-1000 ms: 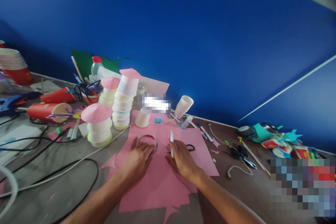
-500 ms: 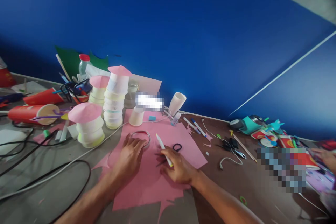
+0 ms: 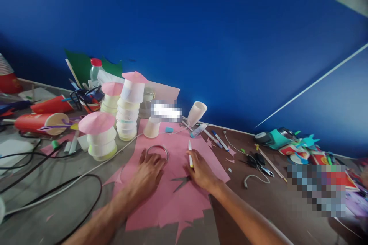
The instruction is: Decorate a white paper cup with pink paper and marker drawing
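Note:
Fingers outstretched, my left hand (image 3: 151, 169) lies flat on the pink paper (image 3: 143, 210), over the near side of a thin ring (image 3: 166, 152). My right hand (image 3: 201, 172) is closed round a white marker pen (image 3: 190, 153) with a yellow end. Its white tip points away from me, to the right of the ring. Beneath my right hand the open scissors (image 3: 180, 182) show their blades; the handles are hidden. A light-coloured cup (image 3: 151, 128) stands upside down on the paper beyond my left hand, with a small blue block (image 3: 169, 130) beside it.
Stacked-cup towers with pink cone tops (image 3: 97, 122) stand at left, near red paper cups (image 3: 37, 122) and black cables (image 3: 99, 187). Further back is a white cup (image 3: 197, 112). Pens (image 3: 220, 141), pliers (image 3: 266, 170) and a teal bottle (image 3: 278, 138) lie at right.
My right hand has moved away from me and slightly right with the marker, uncovering the scissors' blades. A clear tube behind the paper has tipped over. My left hand still rests on the ring.

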`<state>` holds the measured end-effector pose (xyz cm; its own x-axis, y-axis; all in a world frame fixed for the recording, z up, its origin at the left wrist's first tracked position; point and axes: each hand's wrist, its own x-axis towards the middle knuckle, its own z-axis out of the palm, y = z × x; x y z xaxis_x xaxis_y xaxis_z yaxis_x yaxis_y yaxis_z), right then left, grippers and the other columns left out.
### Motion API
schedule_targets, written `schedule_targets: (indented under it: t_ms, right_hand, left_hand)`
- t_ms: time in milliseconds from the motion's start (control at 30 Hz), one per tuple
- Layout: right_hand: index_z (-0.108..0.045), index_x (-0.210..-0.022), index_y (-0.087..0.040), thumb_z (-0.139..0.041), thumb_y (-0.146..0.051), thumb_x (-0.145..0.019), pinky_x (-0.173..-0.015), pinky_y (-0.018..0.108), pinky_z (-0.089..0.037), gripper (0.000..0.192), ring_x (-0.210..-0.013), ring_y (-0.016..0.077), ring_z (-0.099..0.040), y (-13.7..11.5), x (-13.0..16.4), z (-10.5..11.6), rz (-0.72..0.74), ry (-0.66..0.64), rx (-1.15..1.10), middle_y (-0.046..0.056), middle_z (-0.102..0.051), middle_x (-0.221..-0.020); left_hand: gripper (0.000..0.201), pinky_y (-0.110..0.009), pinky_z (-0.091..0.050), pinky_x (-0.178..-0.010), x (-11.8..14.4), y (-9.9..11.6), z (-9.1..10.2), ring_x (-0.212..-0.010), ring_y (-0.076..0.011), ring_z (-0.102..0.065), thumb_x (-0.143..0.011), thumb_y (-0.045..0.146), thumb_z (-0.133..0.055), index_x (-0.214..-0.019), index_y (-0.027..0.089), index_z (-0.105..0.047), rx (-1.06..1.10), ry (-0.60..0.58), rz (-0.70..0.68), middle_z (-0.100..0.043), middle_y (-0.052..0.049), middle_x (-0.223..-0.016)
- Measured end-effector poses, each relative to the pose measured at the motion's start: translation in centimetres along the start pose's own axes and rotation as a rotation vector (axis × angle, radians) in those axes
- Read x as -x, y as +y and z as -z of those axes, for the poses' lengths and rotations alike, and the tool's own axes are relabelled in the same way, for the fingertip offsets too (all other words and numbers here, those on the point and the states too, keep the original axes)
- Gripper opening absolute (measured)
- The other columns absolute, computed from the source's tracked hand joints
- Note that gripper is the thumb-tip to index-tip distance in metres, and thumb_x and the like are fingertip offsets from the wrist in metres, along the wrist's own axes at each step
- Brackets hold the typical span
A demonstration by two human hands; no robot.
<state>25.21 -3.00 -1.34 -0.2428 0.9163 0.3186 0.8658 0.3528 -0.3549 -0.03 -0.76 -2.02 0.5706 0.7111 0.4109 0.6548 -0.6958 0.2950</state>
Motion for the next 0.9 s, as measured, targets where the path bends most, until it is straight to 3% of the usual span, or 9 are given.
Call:
schedule_targets:
  t_ms: [167, 300, 467, 533, 633, 733, 800, 900]
  right_hand:
    - [-0.050, -0.126, -0.019, -0.058, -0.020, -0.087, -0.106, 0.058, -0.047, 0.040, -0.130, 0.0348, -0.052, -1.6, 0.8, -1.5, 0.077, -0.059, 0.044, 0.016, -0.063, -0.124]
    - [-0.053, -0.126, -0.016, -0.063, -0.020, -0.080, -0.109, 0.057, -0.043, 0.047, -0.136, 0.0362, -0.046, -3.0, 0.3, -0.8, 0.109, -0.224, 0.015, 0.019, -0.060, -0.132]
    - [-0.055, -0.122, -0.015, -0.070, -0.023, -0.075, -0.113, 0.052, -0.040, 0.049, -0.137, 0.0335, -0.046, -2.7, -1.6, 0.6, 0.281, -0.351, -0.065, 0.021, -0.052, -0.143]
    - [-0.057, -0.117, -0.017, -0.070, -0.024, -0.077, -0.113, 0.052, -0.038, 0.042, -0.136, 0.0329, -0.047, -2.2, -2.6, 1.0, 0.334, -0.359, -0.056, 0.020, -0.055, -0.139]
    - [-0.058, -0.114, -0.020, -0.066, -0.015, -0.077, -0.110, 0.050, -0.041, 0.038, -0.119, 0.0283, -0.060, -1.5, -4.0, 1.4, 0.388, -0.393, 0.000, 0.013, -0.068, -0.118]
    - [-0.056, -0.118, -0.021, -0.059, -0.002, -0.073, -0.108, 0.049, -0.043, 0.049, -0.109, 0.0255, -0.066, -1.0, -4.6, 1.6, 0.457, -0.425, 0.092, 0.011, -0.069, -0.114]
    - [-0.056, -0.119, -0.020, -0.056, 0.001, -0.072, -0.108, 0.050, -0.043, 0.051, -0.111, 0.0261, -0.065, -0.4, -4.2, 1.6, 0.479, -0.378, 0.117, 0.012, -0.069, -0.115]
    - [-0.054, -0.118, -0.020, -0.051, -0.004, -0.080, -0.106, 0.053, -0.045, 0.042, -0.113, 0.0272, -0.063, 0.8, -3.4, 1.1, 0.318, -0.106, 0.084, 0.013, -0.068, -0.115]
  left_hand:
    - [0.035, -0.058, -0.029, -0.114, -0.2, -0.4, 0.2, -0.094, -0.0255, -0.064, -0.087, 0.008, -0.042, -0.105, 0.027, -0.064, 0.020, 0.059, 0.017, -0.072, -0.003, -0.095]
    - [0.038, -0.057, -0.028, -0.115, -0.7, -0.6, 0.8, -0.103, -0.0267, -0.062, -0.087, 0.009, -0.044, -0.113, 0.030, -0.063, 0.066, 0.181, 0.051, -0.073, -0.004, -0.106]
    - [0.042, -0.057, -0.028, -0.115, -0.8, -0.2, 2.0, -0.101, -0.0233, -0.060, -0.089, 0.006, -0.043, -0.120, 0.028, -0.061, 0.118, 0.258, 0.019, -0.070, -0.004, -0.106]
    - [0.041, -0.056, -0.029, -0.115, -0.8, -0.1, 2.5, -0.100, -0.0222, -0.060, -0.090, 0.007, -0.042, -0.121, 0.027, -0.060, 0.130, 0.329, 0.015, -0.069, -0.005, -0.105]
    - [0.037, -0.053, -0.034, -0.112, -0.9, -0.1, 2.9, -0.097, -0.0210, -0.059, -0.092, 0.008, -0.042, -0.119, 0.025, -0.061, 0.157, 0.411, 0.019, -0.067, -0.005, -0.101]
    - [0.037, -0.054, -0.032, -0.114, -0.9, -0.1, 2.7, -0.098, -0.0211, -0.060, -0.092, 0.007, -0.042, -0.117, 0.025, -0.061, 0.149, 0.363, -0.005, -0.068, -0.005, -0.100]
    - [0.038, -0.055, -0.030, -0.115, -0.8, 0.0, 2.2, -0.099, -0.0215, -0.060, -0.091, 0.006, -0.042, -0.116, 0.024, -0.062, 0.130, 0.305, -0.016, -0.068, -0.005, -0.101]
    - [0.039, -0.055, -0.028, -0.116, -0.7, 0.3, 1.6, -0.099, -0.0212, -0.061, -0.088, 0.003, -0.042, -0.114, 0.023, -0.063, 0.126, 0.280, -0.032, -0.069, -0.005, -0.100]
